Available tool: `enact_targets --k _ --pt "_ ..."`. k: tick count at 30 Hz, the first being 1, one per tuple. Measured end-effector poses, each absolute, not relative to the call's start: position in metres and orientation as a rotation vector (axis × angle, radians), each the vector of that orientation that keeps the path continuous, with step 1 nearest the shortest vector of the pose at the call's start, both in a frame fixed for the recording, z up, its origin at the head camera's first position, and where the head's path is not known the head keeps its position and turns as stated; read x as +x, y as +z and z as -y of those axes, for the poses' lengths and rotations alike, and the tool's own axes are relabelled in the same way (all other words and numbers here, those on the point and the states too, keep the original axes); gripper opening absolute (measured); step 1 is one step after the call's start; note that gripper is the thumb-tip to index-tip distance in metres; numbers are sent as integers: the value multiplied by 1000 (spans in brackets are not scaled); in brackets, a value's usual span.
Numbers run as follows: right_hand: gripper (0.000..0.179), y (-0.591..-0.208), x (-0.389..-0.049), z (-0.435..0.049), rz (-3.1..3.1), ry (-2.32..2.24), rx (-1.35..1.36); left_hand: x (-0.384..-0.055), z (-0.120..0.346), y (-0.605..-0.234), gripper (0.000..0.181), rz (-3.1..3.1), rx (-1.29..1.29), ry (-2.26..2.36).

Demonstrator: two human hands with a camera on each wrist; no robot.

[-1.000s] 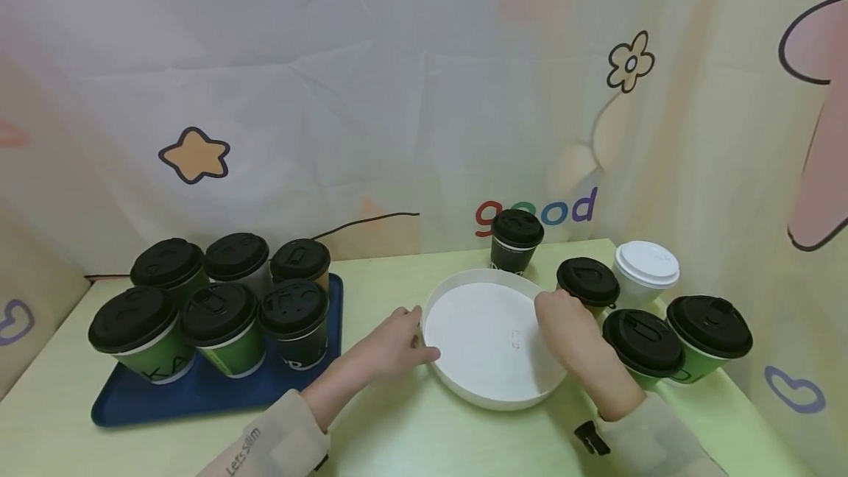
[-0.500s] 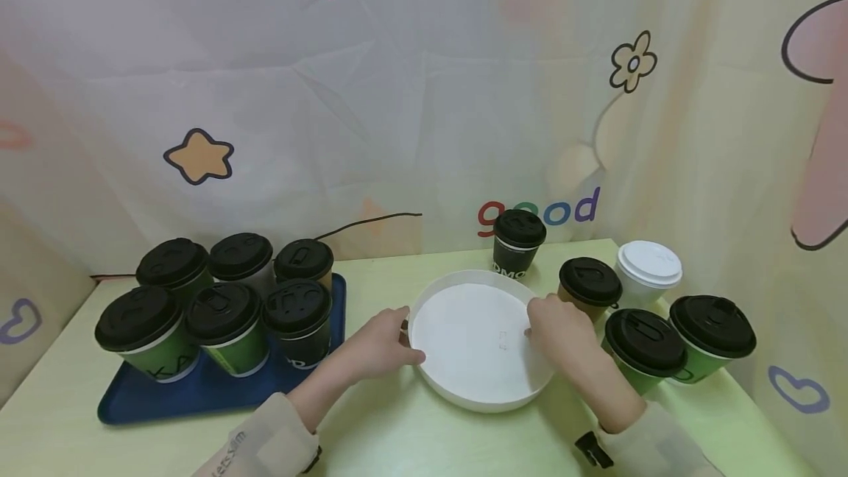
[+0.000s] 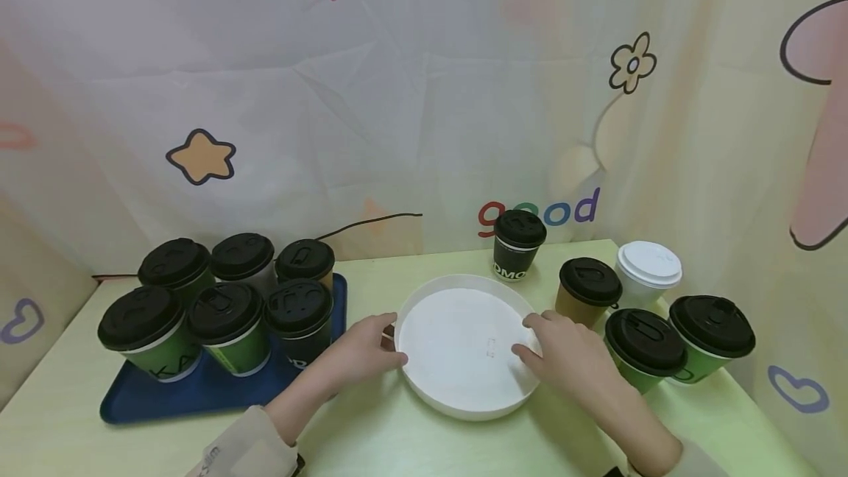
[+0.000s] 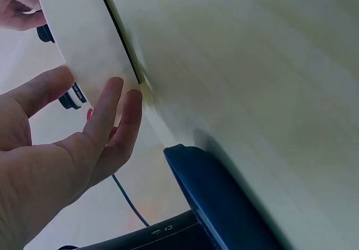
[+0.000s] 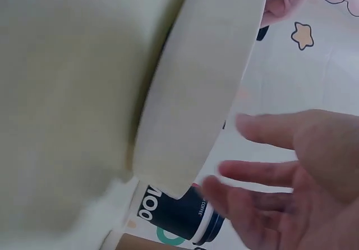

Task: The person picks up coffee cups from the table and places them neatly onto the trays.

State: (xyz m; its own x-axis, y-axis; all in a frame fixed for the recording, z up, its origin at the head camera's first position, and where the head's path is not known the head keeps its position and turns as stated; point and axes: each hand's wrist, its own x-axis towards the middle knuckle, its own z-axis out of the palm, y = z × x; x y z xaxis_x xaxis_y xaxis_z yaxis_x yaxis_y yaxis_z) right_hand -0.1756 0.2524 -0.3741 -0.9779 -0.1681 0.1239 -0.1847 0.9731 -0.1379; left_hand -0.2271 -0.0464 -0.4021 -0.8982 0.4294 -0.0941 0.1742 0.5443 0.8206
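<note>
A round white shallow tray [image 3: 464, 348] sits in the middle of the table in the head view. My left hand [image 3: 364, 348] is at its left side, with thumb and fingers spread. In the left wrist view, the thumb tip of that hand [image 4: 73, 143] is at the upper rim, and the fingertips are right at the outer wall. My right hand [image 3: 570, 352] is over the tray's right edge, its thumb and fingers spread and holding nothing. From the right wrist view, a gap shows between the right hand [image 5: 297, 171] and the tray wall [image 5: 196, 93].
A blue tray [image 3: 199, 403] at left carries several lidded paper cups [image 3: 225, 326]. Behind the white tray stands a dark cup [image 3: 517, 249]. Several more, including a brown cup [image 3: 586, 289] and a white-lidded cup [image 3: 645, 271], crowd the right. A printed curtain [image 3: 397, 94] hangs behind.
The white tray has slid left and slightly nearer, with the left hand staying at its side. My right hand followed it leftward, and its fingers have spread off the rim.
</note>
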Motion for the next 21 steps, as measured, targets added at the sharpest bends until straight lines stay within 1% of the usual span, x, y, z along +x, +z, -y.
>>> enact_targets --k 5,9,11,15,17,21 --pt "28 -375 -154 -255 2883 322 246 -223 50 -405 64 -2507 473 1313" --pt "15 -375 -134 -265 2837 410 199 -223 52 -406 70 -2517 464 1306" --pt "19 -375 -126 -274 2841 450 162 -223 52 -406 71 -2525 468 1290" --pt "38 -377 -112 -293 2831 491 97 -222 53 -404 71 -2544 488 1246" --pt "42 -378 -106 -301 2819 528 65 -222 53 -403 71 -2548 492 1232" --pt "44 -387 -99 -316 2791 591 8 -221 53 -402 72 -2556 481 1200"
